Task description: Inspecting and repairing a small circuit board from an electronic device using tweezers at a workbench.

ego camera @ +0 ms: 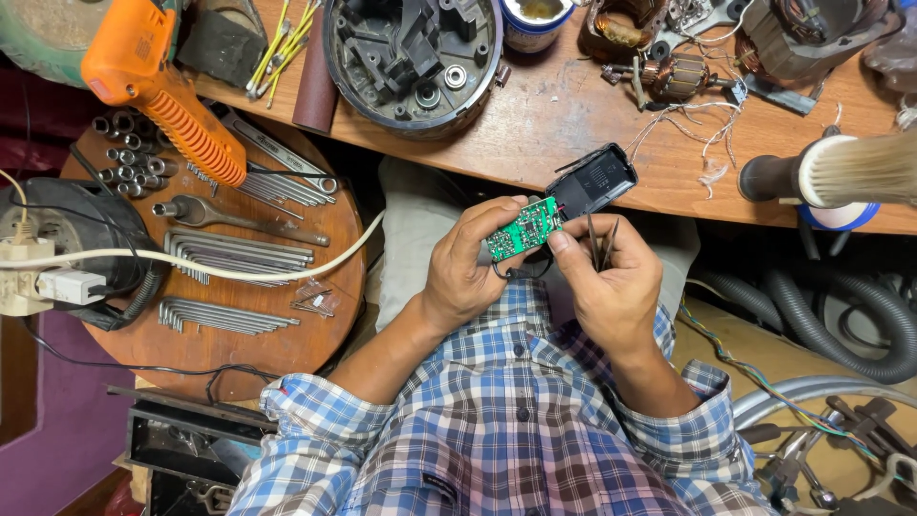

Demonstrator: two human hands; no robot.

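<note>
A round wooden stool top [315, 334] is sitting at the left, carrying rows of hex keys [224, 315], sockets [129, 153] and a ratchet wrench [239, 222]. An orange power tool [162, 91] is lying over its upper edge, and a white cable [239, 272] is running across it. A wooden workbench [573, 124] is spanning the top, bearing a round grey motor housing [413, 57], copper-wound armatures [673, 76] and a brush [841, 172].

The left hand [468, 272] is curling upward from the lap, fingers and thumb closing on the edge of a green circuit board [523, 229]. The right hand [611, 277] is facing it, thumb tip pressing the board's right end while the fingers are pinching dark tweezers [602, 244]. The board is being held between both hands, just below the bench edge, touching a black plastic casing [594, 180].
</note>
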